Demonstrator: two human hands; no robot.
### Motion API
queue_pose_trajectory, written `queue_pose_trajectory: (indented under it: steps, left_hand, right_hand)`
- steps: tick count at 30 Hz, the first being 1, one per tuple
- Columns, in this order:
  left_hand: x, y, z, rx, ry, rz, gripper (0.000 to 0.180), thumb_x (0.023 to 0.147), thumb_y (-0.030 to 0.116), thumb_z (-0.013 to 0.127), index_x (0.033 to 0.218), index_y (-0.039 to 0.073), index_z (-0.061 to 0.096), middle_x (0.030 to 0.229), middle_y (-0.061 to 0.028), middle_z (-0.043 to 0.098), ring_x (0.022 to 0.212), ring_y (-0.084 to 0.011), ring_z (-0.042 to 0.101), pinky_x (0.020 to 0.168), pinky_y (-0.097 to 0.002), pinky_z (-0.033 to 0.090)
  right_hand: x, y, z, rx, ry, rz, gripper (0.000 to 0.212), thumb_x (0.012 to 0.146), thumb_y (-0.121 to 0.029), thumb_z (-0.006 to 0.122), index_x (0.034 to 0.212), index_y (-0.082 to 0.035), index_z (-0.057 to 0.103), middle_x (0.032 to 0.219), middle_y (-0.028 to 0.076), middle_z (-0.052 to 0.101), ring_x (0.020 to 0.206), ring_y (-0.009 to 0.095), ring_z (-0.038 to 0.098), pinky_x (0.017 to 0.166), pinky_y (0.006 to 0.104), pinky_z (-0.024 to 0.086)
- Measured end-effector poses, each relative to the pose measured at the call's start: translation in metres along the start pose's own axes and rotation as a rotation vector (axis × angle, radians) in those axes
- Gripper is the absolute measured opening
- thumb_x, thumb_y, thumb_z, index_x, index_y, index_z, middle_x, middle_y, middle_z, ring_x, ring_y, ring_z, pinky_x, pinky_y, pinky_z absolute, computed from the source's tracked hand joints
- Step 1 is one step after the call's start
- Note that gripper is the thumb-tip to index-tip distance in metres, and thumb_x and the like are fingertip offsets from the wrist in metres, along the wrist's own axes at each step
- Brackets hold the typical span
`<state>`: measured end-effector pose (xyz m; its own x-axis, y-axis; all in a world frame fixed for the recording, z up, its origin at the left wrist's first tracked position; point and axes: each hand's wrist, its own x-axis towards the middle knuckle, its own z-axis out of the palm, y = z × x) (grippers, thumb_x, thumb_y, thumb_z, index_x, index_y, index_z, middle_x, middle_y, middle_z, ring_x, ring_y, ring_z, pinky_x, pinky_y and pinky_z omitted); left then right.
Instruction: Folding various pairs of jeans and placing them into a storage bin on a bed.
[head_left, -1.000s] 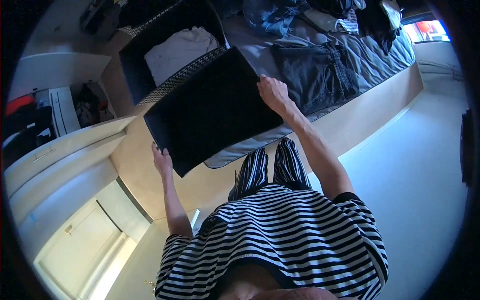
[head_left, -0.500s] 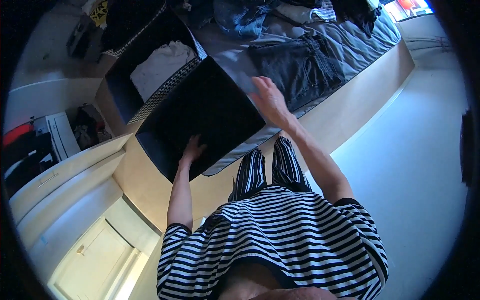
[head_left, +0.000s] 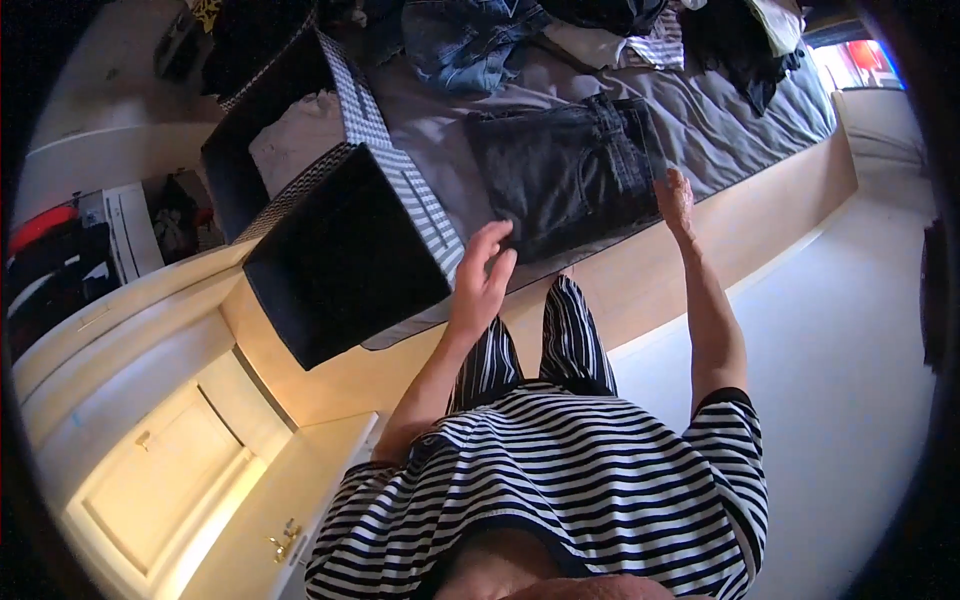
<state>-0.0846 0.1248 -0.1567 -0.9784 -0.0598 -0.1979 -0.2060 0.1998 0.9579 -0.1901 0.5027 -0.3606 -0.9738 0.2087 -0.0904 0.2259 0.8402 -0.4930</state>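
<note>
A folded pair of black jeans point(head_left: 550, 175) lies on the grey bedcover point(head_left: 700, 135) in front of me. My left hand point(head_left: 484, 272) hovers by the near left corner of the jeans, fingers apart and slightly curved, holding nothing. Over at the right end of the jeans is my right hand point(head_left: 677, 203), its fingers stretched out; whether it touches the cloth I cannot tell. Left of my left hand stands a storage box point(head_left: 345, 265) with a black inside and a black-and-white patterned outside, tilted toward me.
Behind that box, a second patterned box point(head_left: 225, 180) holds white cloth point(head_left: 300, 140). Blue jeans point(head_left: 465, 45) and other clothes point(head_left: 740, 45) lie along the bed's far side. A white drawer unit point(head_left: 100, 320) stands at left, with an open door point(head_left: 310, 490) below it.
My left hand has come out of the near box and moved right to the jeans. My right hand has moved right, to the jeans' far end. The near box has shifted left in view.
</note>
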Motion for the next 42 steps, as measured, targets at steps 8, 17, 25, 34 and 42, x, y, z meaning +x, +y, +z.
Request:
queue_pose_trajectory:
  steps: [8, 17, 25, 34, 42]
  left_hand:
    - [0.106, -0.174, 0.057, 0.349, 0.312, -0.46, 0.074, 0.077, 0.037, 0.07, 0.131, -0.004, 0.041, 0.133, -0.0264, 0.044, 0.123, -0.0348, 0.045, 0.101, -0.0395, 0.037]
    - [0.116, -0.122, 0.066, -0.14, -0.032, -0.692, 0.07, 0.071, 0.043, 0.074, 0.117, -0.007, 0.056, 0.112, -0.0175, 0.062, 0.101, -0.0272, 0.06, 0.089, -0.0347, 0.045]
    - [0.093, -0.085, 0.069, -0.311, 0.167, -0.328, 0.046, 0.073, 0.027, 0.064, 0.106, -0.005, 0.062, 0.094, -0.0156, 0.067, 0.09, -0.0256, 0.064, 0.078, -0.0339, 0.049]
    - [-0.005, 0.074, -0.088, -0.453, 0.217, -0.365, 0.054, 0.074, 0.023, 0.073, 0.118, -0.004, 0.059, 0.111, -0.0118, 0.065, 0.098, -0.0195, 0.062, 0.091, -0.0309, 0.045]
    - [-0.101, 0.083, -0.271, -0.414, 0.438, -0.585, 0.048, 0.077, 0.022, 0.071, 0.118, 0.001, 0.059, 0.106, -0.0117, 0.066, 0.091, -0.0224, 0.065, 0.085, -0.0334, 0.05]
  right_hand:
    - [0.07, 0.027, 0.009, 0.113, -0.296, 0.065, 0.064, 0.08, -0.041, 0.068, 0.125, 0.001, 0.052, 0.114, 0.024, 0.06, 0.108, 0.039, 0.057, 0.093, 0.041, 0.044]
    - [0.081, 0.058, -0.016, 0.532, -0.553, 0.355, 0.073, 0.084, -0.039, 0.067, 0.136, 0.004, 0.039, 0.128, 0.013, 0.054, 0.119, 0.025, 0.048, 0.1, 0.0359, 0.035]
    - [0.088, -0.009, -0.052, 0.594, -0.706, 0.17, 0.056, 0.087, -0.031, 0.064, 0.127, 0.005, 0.05, 0.119, 0.011, 0.058, 0.11, 0.02, 0.052, 0.096, 0.0286, 0.038]
    - [0.032, -0.187, -0.182, 0.933, -0.785, 0.177, 0.037, 0.086, -0.022, 0.066, 0.116, -0.001, 0.06, 0.105, 0.006, 0.064, 0.095, 0.016, 0.059, 0.087, 0.0284, 0.045]
    - [-0.072, -0.392, -0.123, 0.87, -0.854, 0.078, 0.042, 0.084, -0.021, 0.068, 0.117, 0.003, 0.058, 0.103, 0.008, 0.064, 0.091, 0.015, 0.058, 0.084, 0.0257, 0.044]
